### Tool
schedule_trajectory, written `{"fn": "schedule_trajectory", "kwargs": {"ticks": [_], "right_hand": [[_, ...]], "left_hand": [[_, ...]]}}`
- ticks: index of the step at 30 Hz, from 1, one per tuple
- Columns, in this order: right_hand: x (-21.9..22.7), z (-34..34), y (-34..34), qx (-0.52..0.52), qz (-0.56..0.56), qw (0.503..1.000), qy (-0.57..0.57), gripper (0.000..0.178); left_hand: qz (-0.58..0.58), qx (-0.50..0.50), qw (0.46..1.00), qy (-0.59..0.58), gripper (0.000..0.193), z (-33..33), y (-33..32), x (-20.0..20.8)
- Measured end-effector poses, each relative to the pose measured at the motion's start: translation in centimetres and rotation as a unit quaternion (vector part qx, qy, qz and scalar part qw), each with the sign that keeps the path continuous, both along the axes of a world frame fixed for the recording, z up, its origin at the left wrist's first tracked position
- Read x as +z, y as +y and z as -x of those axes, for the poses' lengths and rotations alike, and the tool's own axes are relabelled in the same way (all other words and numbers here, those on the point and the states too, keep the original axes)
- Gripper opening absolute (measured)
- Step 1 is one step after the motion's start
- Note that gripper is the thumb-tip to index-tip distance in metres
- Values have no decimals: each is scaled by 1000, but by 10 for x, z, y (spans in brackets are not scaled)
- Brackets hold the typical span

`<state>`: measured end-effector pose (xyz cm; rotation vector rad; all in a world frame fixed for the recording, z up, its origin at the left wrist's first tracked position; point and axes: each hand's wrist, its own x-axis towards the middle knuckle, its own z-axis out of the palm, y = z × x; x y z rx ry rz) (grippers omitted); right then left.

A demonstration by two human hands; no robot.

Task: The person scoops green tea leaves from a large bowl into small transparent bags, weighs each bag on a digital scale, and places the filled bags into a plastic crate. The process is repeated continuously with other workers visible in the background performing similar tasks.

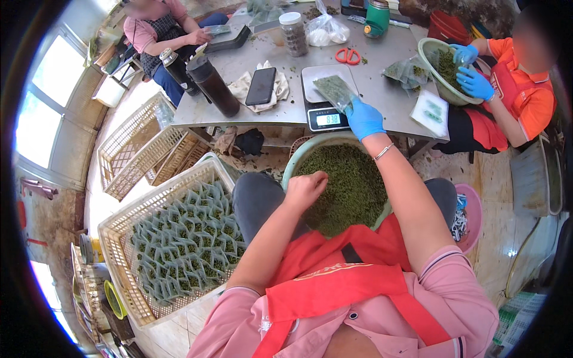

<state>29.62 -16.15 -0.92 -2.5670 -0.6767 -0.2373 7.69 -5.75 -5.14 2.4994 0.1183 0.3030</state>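
Observation:
My right hand (364, 119), in a blue glove, pinches the near end of a clear plastic bag (334, 90) filled with small green pieces that look like peppercorns. The bag lies over the pan of a digital scale (311, 79) with a lit display. My left hand (307, 190) is bare and curled above the left side of a big pale green basin (287, 173); whether its fingers hold anything is hidden. A heap of the loose green pieces (346, 185) fills the basin, which stands between my knees.
A cream plastic crate (119, 262) of upright filled bags (185, 238) stands left. On the metal table (274, 59) are a phone (261, 86), dark bottle (213, 86), jar (293, 34) and red scissors (347, 56). A gloved co-worker handles a bowl (447, 89) at right; another sits far left.

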Motion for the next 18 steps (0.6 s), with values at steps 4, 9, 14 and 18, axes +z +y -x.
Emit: {"fn": "schedule_trajectory", "kwargs": {"ticks": [4,9,14,18], "right_hand": [[-2,16,-10,18,-219,972,87,22],[-29,70,-43,72,-408,867,277,19],[-34,109,-60,193,-269,907,261,18],[-27,112,-62,208,-189,948,148,15]], "left_hand": [[9,18,1000,3,16,3,2,4],[119,66,991,6,35,-1,-3,4],[199,24,975,-94,42,-8,-17,18],[428,18,901,74,22,-6,-13,1]]}}
